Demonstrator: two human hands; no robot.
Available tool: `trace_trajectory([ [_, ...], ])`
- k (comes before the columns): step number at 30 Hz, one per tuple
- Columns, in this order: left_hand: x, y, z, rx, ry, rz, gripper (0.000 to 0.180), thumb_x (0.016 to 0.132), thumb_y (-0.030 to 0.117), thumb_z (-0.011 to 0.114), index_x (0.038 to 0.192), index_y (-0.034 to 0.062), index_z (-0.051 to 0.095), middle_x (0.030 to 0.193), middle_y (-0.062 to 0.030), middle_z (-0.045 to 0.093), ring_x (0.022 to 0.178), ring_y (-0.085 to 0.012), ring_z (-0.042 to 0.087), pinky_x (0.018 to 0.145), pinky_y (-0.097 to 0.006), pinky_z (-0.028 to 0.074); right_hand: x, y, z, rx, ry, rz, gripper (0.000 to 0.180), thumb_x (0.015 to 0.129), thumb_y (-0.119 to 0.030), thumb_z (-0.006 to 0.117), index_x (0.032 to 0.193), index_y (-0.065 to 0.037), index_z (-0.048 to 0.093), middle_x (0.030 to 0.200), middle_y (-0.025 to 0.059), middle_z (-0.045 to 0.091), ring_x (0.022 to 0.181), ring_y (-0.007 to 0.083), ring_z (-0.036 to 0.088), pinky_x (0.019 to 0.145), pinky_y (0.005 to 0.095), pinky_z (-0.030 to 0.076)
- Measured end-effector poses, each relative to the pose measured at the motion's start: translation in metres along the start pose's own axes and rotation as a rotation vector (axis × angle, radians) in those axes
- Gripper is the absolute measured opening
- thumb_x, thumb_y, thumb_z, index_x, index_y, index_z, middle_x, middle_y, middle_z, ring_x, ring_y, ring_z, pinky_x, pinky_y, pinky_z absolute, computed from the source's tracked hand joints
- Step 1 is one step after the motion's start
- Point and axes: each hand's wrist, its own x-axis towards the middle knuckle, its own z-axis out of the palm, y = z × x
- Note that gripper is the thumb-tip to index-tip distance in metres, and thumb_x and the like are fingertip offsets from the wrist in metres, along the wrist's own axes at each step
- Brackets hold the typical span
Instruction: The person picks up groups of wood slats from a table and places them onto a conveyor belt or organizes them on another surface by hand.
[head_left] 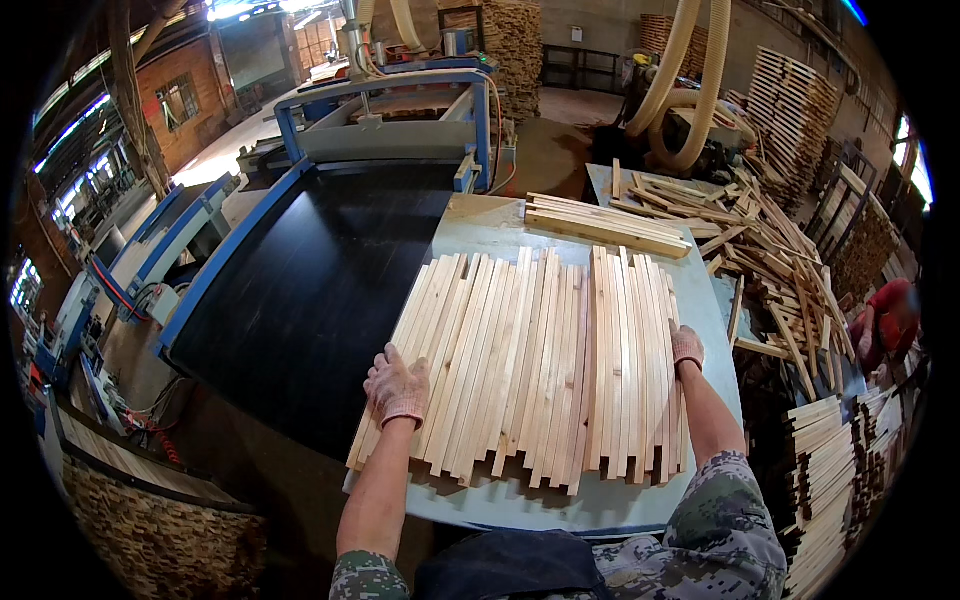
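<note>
A broad row of pale wooden strips [530, 365] lies side by side on a light blue-grey table [590, 510], their near ends uneven. My left hand [398, 385], in a knitted work glove, rests on top of the strips at the row's left side with its fingers spread. On the opposite side, my gloved right hand [687, 345] is against the outer right edge of the row; its fingers are partly hidden behind the wood. A narrow gap splits the row right of its middle.
Beyond the row lies a small stack of longer strips [605, 225]. A black conveyor belt [310, 290] with a blue frame adjoins the table on the left. Scrap wood [770, 260] is heaped at right, near a person in red [885, 325]. Bundled strips [825, 460] stand at lower right.
</note>
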Motion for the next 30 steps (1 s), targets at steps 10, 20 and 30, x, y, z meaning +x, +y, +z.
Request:
trace_trajectory([
  [10,-0.001,0.001,-0.001,0.013,0.002,0.000,0.077,0.097,0.053,0.061,0.154,0.0036,0.046,0.140,-0.0195,0.058,0.126,-0.0361,0.059,0.109,-0.049,0.045,-0.003,-0.001,-0.002,0.014,0.004,-0.018,0.076,0.098,-0.068,0.047,0.126,-0.002,0.072,0.131,0.0270,0.069,0.124,0.0447,0.064,0.106,0.0529,0.049],
  [20,-0.002,0.003,-0.003,-0.002,-0.005,-0.005,0.077,0.097,0.053,0.061,0.155,0.0046,0.045,0.141,-0.0193,0.057,0.127,-0.0367,0.058,0.109,-0.049,0.045,0.000,0.002,-0.001,0.008,0.021,-0.019,0.075,0.099,-0.068,0.046,0.124,-0.003,0.073,0.130,0.0265,0.069,0.124,0.0441,0.065,0.105,0.0526,0.049],
  [30,-0.001,0.004,-0.001,-0.011,0.002,0.004,0.076,0.097,0.053,0.061,0.153,0.0032,0.047,0.141,-0.0198,0.057,0.126,-0.0363,0.058,0.109,-0.049,0.045,0.009,0.010,0.004,-0.027,0.030,-0.047,0.076,0.100,-0.069,0.043,0.121,-0.002,0.073,0.129,0.0282,0.068,0.123,0.0458,0.064,0.105,0.0534,0.049],
])
